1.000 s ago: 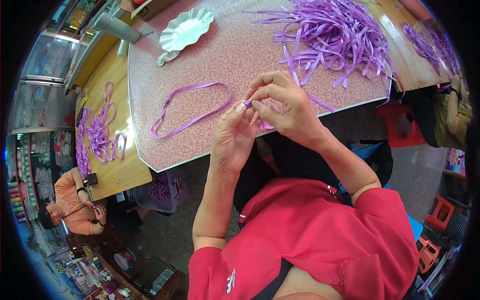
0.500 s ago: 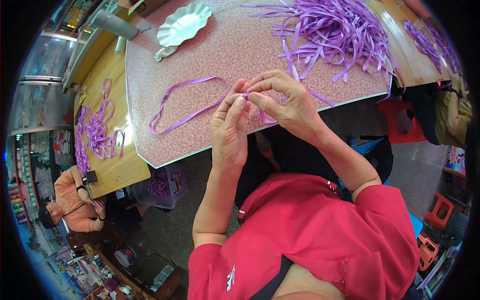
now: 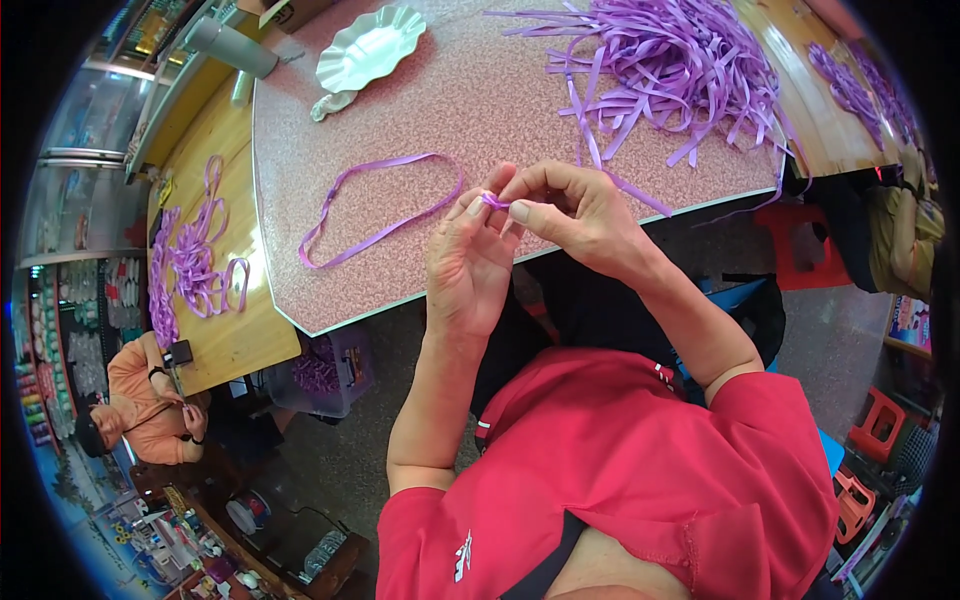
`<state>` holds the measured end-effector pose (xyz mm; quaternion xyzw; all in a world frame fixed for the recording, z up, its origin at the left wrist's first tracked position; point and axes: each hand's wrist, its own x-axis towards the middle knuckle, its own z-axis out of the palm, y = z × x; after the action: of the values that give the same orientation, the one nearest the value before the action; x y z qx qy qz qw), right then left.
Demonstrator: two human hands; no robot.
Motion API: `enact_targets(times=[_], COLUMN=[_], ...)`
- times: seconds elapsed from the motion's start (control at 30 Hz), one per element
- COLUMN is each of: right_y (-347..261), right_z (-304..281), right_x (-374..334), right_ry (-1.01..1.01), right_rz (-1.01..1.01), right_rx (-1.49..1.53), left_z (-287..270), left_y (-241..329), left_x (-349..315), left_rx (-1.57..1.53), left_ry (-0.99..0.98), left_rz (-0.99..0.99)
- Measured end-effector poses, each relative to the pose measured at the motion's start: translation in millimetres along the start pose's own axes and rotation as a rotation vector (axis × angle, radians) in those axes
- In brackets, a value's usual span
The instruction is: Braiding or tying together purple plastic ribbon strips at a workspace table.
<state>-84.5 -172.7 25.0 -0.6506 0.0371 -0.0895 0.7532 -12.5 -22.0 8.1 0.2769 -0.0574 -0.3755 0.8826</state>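
Observation:
Above the table's near edge, my left hand (image 3: 468, 245) pinches a purple ribbon (image 3: 493, 201) between thumb and forefinger. Close on its right, my right hand (image 3: 580, 215) grips the same ribbon with thumb and index finger. A small knot or fold seems to sit between the two hands, but the fingers hide most of it. On the pink speckled tabletop (image 3: 430, 110), a purple ribbon loop (image 3: 385, 232) lies left of my hands. A big tangled pile of purple ribbons (image 3: 680, 65) rests at the far right, with loose strands trailing toward my right hand.
A white scalloped dish (image 3: 370, 48) and a grey tumbler (image 3: 232, 48) stand at the far left. More purple ribbons (image 3: 195, 255) lie on the wooden table to the left. A person in orange (image 3: 150, 400) sits beyond it. A red stool (image 3: 800, 245) stands right.
My hands have drawn slightly apart and lower, my right hand shifting a little right. More of the ribbon shows between the fingertips. The loop on the table stays put.

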Motion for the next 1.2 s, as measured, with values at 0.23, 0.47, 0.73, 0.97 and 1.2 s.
enact_targets(times=[0.23, 0.47, 0.73, 0.97, 1.2], right_y=[-1, 0, 8, 7, 2], right_z=[6, 15, 14, 15, 14], right_x=[-4, -3, 0, -1, -3], right_ry=[0.108, 0.187, 0.218, 0.223, 0.24], right_rz=[-0.15, -0.179, -0.592, -0.604, -0.529], right_rx=[-0.262, -0.248, -0.523, -0.512, -0.532], left_z=[-1, -3, -7, -8, -4], left_y=[-7, -16, -21, -19, -6], left_x=[1, 1, 0, -4, -2], left_rx=[0.141, 0.407, 0.557, 0.979, 1.199], left_ry=[-0.041, 0.003, -0.026, 0.027, -0.004], left_rz=[0.147, 0.399, 0.505, 0.748, 0.781])
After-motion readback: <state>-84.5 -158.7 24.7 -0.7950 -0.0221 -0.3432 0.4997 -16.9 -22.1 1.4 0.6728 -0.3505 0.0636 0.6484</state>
